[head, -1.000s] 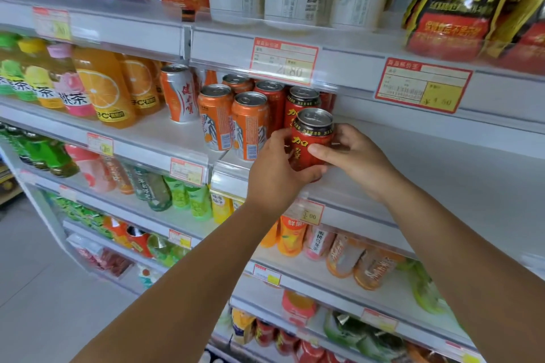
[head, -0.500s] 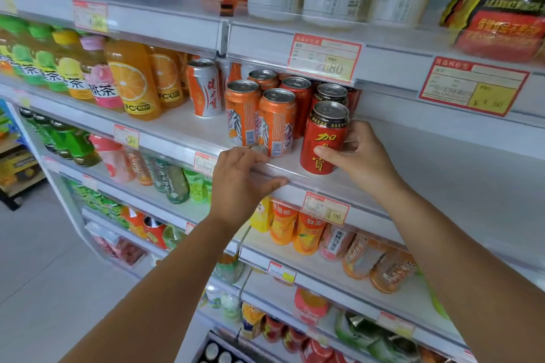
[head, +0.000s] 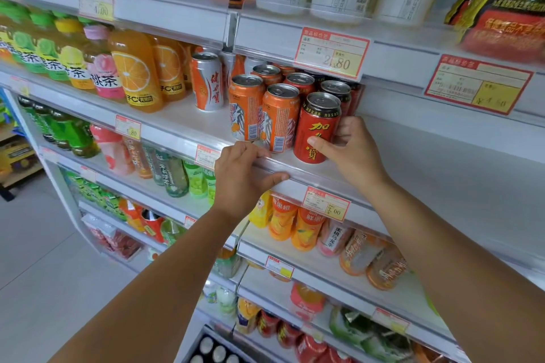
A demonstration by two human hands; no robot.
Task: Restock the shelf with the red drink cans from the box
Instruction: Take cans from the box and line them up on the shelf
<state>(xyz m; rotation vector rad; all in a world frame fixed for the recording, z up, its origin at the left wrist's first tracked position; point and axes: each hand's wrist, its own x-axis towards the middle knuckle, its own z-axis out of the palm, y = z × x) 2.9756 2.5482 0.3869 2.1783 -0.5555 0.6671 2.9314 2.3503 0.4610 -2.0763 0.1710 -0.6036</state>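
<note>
A red drink can [head: 317,121] with gold characters stands upright at the front of the white shelf [head: 413,162]. My right hand [head: 352,150] grips it, thumb across the front and fingers round its right side. More red cans [head: 336,91] stand in a row behind it. My left hand [head: 241,175] holds the shelf's front rail, fingers curled over the edge, in front of the orange cans [head: 278,118]. At the bottom edge, silver can tops show inside the box [head: 215,351].
To the right of the red can the shelf is bare. Orange juice bottles [head: 137,71] and tea bottles stand to the left. A price tag [head: 331,53] hangs from the shelf above. Lower shelves hold tilted bottles. Grey floor lies at the left.
The red can came down from being held in both hands to standing on the shelf. My left hand let go of it and moved down to the shelf's front rail.
</note>
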